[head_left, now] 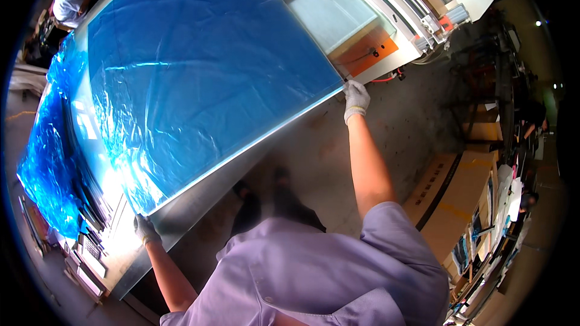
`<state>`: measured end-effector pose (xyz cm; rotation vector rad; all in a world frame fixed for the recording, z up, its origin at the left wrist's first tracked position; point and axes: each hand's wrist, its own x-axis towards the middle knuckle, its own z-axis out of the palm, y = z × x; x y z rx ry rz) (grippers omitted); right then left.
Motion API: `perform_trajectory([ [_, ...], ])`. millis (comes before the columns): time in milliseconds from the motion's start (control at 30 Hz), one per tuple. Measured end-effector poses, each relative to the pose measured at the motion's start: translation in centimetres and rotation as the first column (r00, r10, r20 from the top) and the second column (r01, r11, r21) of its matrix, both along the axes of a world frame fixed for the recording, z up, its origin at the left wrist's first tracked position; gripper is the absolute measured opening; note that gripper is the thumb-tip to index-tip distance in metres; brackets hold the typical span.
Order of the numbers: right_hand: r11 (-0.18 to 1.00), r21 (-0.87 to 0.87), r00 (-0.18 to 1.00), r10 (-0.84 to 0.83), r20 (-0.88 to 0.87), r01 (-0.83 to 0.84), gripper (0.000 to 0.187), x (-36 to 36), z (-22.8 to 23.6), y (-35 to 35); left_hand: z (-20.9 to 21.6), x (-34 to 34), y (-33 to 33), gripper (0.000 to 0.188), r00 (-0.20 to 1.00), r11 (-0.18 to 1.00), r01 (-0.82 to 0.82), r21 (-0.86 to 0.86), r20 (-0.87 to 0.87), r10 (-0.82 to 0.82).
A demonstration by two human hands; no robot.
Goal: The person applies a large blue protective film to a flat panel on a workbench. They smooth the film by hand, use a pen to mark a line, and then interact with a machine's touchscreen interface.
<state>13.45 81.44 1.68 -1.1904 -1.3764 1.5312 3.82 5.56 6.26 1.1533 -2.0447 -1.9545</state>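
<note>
A large flat sheet (211,54) covered in blue protective film stretches away from me, its near edge running slantwise from lower left to upper right. My left hand (145,229), in a grey work glove, is closed at the sheet's near left corner, where the film is wrinkled and shiny. At the right corner, my right hand (356,98) in a whitish glove has its fingers wrapped over the edge. The fingertips under the sheet are hidden at both corners.
Crumpled blue film (48,163) hangs along the left side. Beneath the sheet lies a metal-topped table (193,211). A roller machine (402,0) with an orange panel (380,54) adjoins at upper right. Cardboard (438,205) stands lower right. Another person (69,9) is at far left.
</note>
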Motion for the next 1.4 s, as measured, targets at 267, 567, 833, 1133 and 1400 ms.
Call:
perform_trajectory([
  [267, 0.925, 0.363, 0.928, -0.035, 0.370, -0.110, 0.020, -1.1, 1.0, -3.4, 0.2, 0.4, -0.2, 0.030, 1.000, 0.999, 0.027, 0.033, -0.006, -0.026],
  [567, 0.957, 0.270, 0.927, -0.005, 0.374, -0.104, 0.016, -2.2, 1.6, -3.9, -1.9, 0.4, -2.7, 0.032, 0.999, 0.998, 0.033, 0.045, -0.043, -0.031],
  [833, 0.965, 0.255, 0.992, 0.033, 0.125, -0.064, 0.018, -3.0, 3.0, -4.6, -2.4, 0.4, -3.1, 0.032, 0.999, 0.998, 0.014, 0.056, -0.052, -0.011],
  [1133, 0.965, -0.176, 0.906, 0.245, 0.345, -0.194, 0.023, -3.6, 4.7, -1.2, -0.9, 0.2, -1.5, 0.030, 1.000, 0.999, 0.020, 0.031, -0.023, -0.019],
  [1400, 0.971, -0.110, 0.890, 0.239, 0.388, -0.212, 0.016, -2.6, 3.0, -1.2, -1.5, 0.1, -2.1, 0.028, 0.999, 0.998, -0.038, 0.057, -0.032, 0.040],
])
